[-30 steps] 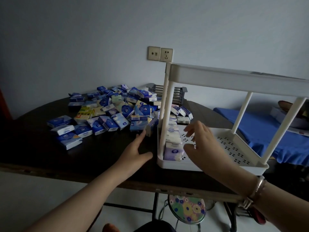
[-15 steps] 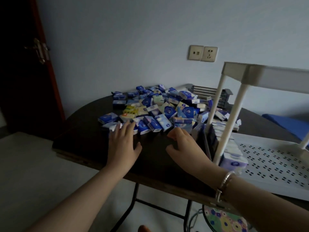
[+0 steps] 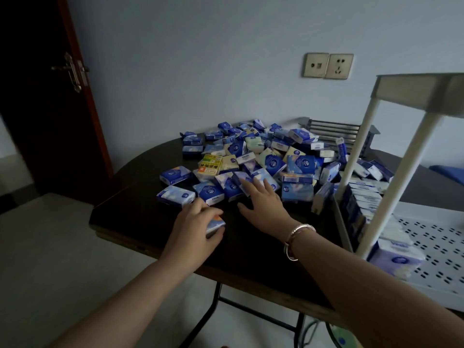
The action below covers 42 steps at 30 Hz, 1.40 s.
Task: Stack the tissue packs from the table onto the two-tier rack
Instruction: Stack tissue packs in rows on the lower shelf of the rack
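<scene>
So the left hand [image 3: 194, 223] has its fingers curled round one small tissue pack [image 3: 215, 226], a soft rectangular thing in crinkly blue-and-white plastic wrap, held just above the dark table [image 3: 130, 212] near its front edge. The right hand [image 3: 263, 204] is flat and spread, fingers straight, holding nothing, fingertips resting on the nearest packs of the pile [image 3: 263, 162].

That pile is a big loose heap of the same little pillowy packs, mostly blue and white with a round logo, a few pale yellow ones mixed in, plus one yellow-green pack [image 3: 210, 165] with printed text (can't read it). They lie every which way across the middle and back of the table, which looks smooth, dark and rounded at the corner.

The two-tier rack [image 3: 426, 247] sits on the right: white plastic, round posts, a perforated lower shelf with slot-shaped holes. A neat row of packs [image 3: 364, 204] already stands on edge along the lower shelf's left side. A thin metal bracelet [image 3: 296, 234] is on the right wrist.
</scene>
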Each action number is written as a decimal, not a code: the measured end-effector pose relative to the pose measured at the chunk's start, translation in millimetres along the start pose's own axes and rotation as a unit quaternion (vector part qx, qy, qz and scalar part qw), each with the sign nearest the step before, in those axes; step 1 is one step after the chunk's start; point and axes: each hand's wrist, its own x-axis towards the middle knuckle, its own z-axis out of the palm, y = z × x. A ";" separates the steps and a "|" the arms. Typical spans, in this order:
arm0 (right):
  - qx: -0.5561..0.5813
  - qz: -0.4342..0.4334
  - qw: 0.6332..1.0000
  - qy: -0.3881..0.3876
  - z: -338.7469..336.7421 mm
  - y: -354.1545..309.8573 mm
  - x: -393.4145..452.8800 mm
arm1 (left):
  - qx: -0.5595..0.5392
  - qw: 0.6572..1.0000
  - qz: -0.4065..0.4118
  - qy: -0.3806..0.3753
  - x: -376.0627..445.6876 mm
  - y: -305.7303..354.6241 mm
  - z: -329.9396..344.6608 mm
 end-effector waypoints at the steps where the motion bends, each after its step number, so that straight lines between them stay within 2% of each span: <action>1: -0.012 -0.003 1.000 -0.006 1.3 2.3 0.5 | 0.004 1.000 0.003 -0.006 0.3 0.9 0.0; 5: -0.019 -0.025 0.998 0.059 -1.8 10.2 -16.4 | 0.018 1.000 -0.018 0.001 5.7 11.4 -2.4; 8: -0.017 -0.032 0.997 0.065 -8.4 14.4 -36.1 | -0.110 0.987 -0.116 0.010 12.8 29.7 0.5; 10: 0.020 -0.021 0.997 0.074 -12.8 15.9 -45.3 | -0.256 0.942 -0.213 0.026 21.5 50.0 0.2; 11: 0.075 -0.004 0.993 0.088 -14.7 15.6 -48.5 | -0.306 0.916 -0.257 0.030 26.2 60.3 -1.0; 13: 0.224 0.021 0.966 0.130 -17.9 12.7 -53.3 | -0.369 0.873 -0.317 0.015 35.4 75.5 0.5; 15: 0.329 0.005 0.933 0.145 -21.5 7.2 -57.0 | -0.438 0.827 -0.354 -0.002 41.0 83.5 3.5; 17: 0.408 -0.023 0.906 0.109 -23.7 2.5 -60.9 | -0.499 0.786 -0.365 -0.005 40.3 87.8 8.5; 18: 0.443 -0.030 0.892 0.084 -25.5 0.9 -63.5 | -0.515 0.781 -0.353 -0.005 38.0 89.4 10.1; 22: 0.536 -0.020 0.844 0.009 -39.8 1.2 -70.7 | -0.564 0.772 -0.293 -0.004 30.8 84.2 17.0; 24: 0.551 0.010 0.834 0.031 -45.7 1.7 -72.3 | -0.558 0.786 -0.267 0.004 27.1 78.5 21.1; 25: 0.494 0.030 0.866 0.070 -47.1 2.7 -71.9 | -0.550 0.792 -0.265 0.010 25.6 75.8 23.1; 26: 0.366 0.047 0.922 0.119 -48.5 5.7 -70.3 | -0.543 0.795 -0.269 0.017 24.6 74.5 24.4; 27: 0.168 0.059 0.973 0.145 -49.7 9.9 -68.4 | -0.541 0.795 -0.275 0.022 24.2 74.0 25.4; 28: -0.035 0.069 0.989 0.125 -50.7 14.8 -66.0 | -0.541 0.792 -0.280 0.025 24.1 73.5 26.5; 29: -0.186 0.080 0.976 0.082 -50.5 21.2 -61.4 | -0.542 0.791 -0.284 0.028 24.2 73.6 27.2; 31: -0.350 0.107 0.930 0.021 -54.2 29.3 -53.2 | -0.535 0.797 -0.279 0.030 23.7 74.3 27.2; 34: -0.457 0.134 0.880 -0.007 -57.4 42.2 -41.9 | -0.542 0.797 -0.266 0.030 19.7 76.8 23.4; 36: -0.516 0.130 0.846 -0.028 -55.4 43.5 -40.2 | -0.536 0.800 -0.268 0.022 17.3 78.2 20.4; 38: -0.549 0.107 0.828 -0.025 -54.6 40.3 -41.5 | -0.526 0.806 -0.271 0.017 16.1 79.2 18.6; 40: -0.520 0.079 0.850 -0.006 -59.4 33.4 -48.4 | -0.516 0.813 -0.271 0.013 14.9 81.8 16.3; 42: -0.412 0.062 0.909 0.028 -67.4 24.7 -62.7 | -0.508 0.816 -0.274 0.010 13.5 84.1 15.7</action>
